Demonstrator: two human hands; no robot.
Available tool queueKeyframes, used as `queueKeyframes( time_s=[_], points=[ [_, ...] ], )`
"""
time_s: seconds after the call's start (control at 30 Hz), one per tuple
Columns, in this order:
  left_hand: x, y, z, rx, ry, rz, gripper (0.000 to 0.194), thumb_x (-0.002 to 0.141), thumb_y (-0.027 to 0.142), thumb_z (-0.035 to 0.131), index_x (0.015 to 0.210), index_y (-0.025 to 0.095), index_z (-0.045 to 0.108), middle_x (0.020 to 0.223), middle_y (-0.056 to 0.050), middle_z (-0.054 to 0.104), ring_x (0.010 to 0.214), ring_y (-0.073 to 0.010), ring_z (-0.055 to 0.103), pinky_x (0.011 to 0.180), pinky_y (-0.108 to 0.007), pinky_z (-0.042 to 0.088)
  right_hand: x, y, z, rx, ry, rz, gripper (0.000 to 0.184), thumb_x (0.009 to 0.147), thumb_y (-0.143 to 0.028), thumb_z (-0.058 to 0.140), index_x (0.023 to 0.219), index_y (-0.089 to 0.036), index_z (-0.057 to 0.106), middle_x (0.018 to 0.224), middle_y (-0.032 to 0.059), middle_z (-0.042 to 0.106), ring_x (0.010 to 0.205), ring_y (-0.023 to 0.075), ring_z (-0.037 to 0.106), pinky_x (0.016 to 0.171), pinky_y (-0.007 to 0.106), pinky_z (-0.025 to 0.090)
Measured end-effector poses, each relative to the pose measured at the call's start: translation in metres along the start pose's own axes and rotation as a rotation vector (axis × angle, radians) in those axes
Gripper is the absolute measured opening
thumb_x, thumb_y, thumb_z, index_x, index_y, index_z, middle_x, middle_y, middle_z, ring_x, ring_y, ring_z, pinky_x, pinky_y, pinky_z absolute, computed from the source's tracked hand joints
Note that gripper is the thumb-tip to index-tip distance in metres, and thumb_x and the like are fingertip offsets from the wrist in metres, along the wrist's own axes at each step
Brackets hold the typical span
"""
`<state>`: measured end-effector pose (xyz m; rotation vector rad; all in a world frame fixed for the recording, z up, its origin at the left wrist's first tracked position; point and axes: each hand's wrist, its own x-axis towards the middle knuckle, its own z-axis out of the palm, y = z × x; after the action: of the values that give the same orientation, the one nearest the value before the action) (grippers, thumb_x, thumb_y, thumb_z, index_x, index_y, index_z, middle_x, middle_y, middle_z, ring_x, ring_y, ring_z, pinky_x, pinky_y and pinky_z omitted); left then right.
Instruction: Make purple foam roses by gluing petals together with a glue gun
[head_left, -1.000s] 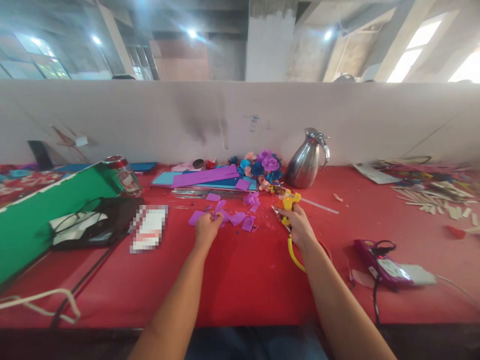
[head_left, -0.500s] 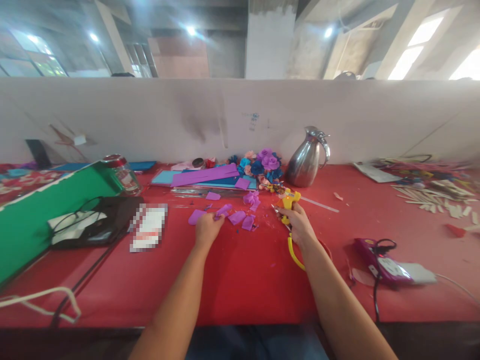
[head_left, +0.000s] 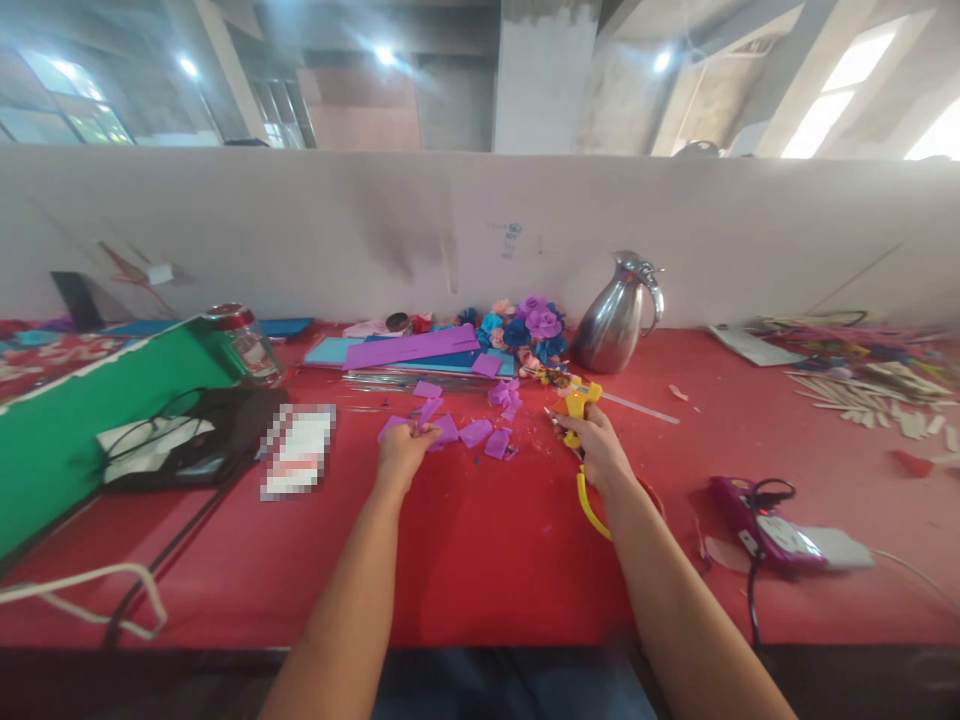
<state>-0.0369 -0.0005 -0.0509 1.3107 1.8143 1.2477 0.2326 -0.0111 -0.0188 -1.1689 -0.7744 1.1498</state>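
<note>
Forearms (head_left: 355,570) outstretched, left grip (head_left: 402,456) palm-down, pinching-tight on purple paper (head_left: 430,409)

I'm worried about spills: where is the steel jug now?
In the head view, right of centre, the steel jug stands before the pale partition, just right of the artificial flowers and beyond the right hand.

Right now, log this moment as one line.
left hand: pinching purple paper piece | right hand: holding yellow glue gun | beyond hands: artificial flowers, metal jug
</note>
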Motion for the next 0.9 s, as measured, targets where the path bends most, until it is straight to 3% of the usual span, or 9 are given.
queueKeyframes(
  time_s=[0.13,0.27,0.47,0.63,0.9],
  points=[
    [-0.004,0.008,0.003,0.318,-0.041,0.124,0.03,0.074,0.044,0.059,0.063,0.017,0.067,0.053,-0.003,0.062,0.057,-0.0183,0.058,0.053,-0.026,0.033,-0.001,-0.001,0.001,-0.007,0.001,0.019,0.033,0.048,-0.022,0.07,0.074,-0.019,0.051,0.057,-0.0048,0.061,0.047,0.0087,0.049,0.047,0.021,0.036],
    [-0.013,0.021,0.016,0.501,-0.166,0.266,0.022,0.08,0.036,0.056,0.08,0.02,0.072,0.07,-0.005,0.07,0.068,-0.0185,0.063,0.057,-0.026,0.033,0.0,-0.001,0.002,-0.013,0.01,0.01,0.032,0.047,-0.021,0.069,0.074,-0.02,0.052,0.059,-0.0041,0.062,0.049,0.0095,0.05,0.048,0.022,0.037],
    [-0.02,0.033,0.028,0.74,-0.243,0.249,0.018,0.082,0.031,0.056,0.087,0.021,0.07,0.087,-0.007,0.073,0.085,-0.0218,0.065,0.062,-0.026,0.037,0.0,0.002,0.001,-0.032,0.001,-0.02,0.029,0.05,-0.022,0.07,0.073,-0.02,0.052,0.06,-0.0042,0.062,0.051,0.0097,0.051,0.05,0.022,0.037],
    [-0.023,0.033,0.032,0.775,-0.253,0.281,0.02,0.084,0.023,0.051,0.098,0.022,0.065,0.094,-0.009,0.072,0.09,-0.022,0.065,0.067,-0.028,0.041,-0.002,0.0,0.001,-0.014,-0.014,-0.005,0.028,0.05,-0.021,0.069,0.073,-0.019,0.051,0.062,-0.0041,0.063,0.051,0.0087,0.05,0.049,0.021,0.037],
    [-0.014,0.023,0.032,0.592,-0.189,0.264,0.022,0.084,0.025,0.051,0.101,0.018,0.064,0.091,-0.009,0.072,0.088,-0.0214,0.066,0.068,-0.026,0.042,0.0,0.0,0.001,-0.006,-0.016,-0.016,0.029,0.05,-0.021,0.069,0.074,-0.02,0.052,0.062,-0.005,0.061,0.05,0.0085,0.05,0.05,0.021,0.037]
  ],
)
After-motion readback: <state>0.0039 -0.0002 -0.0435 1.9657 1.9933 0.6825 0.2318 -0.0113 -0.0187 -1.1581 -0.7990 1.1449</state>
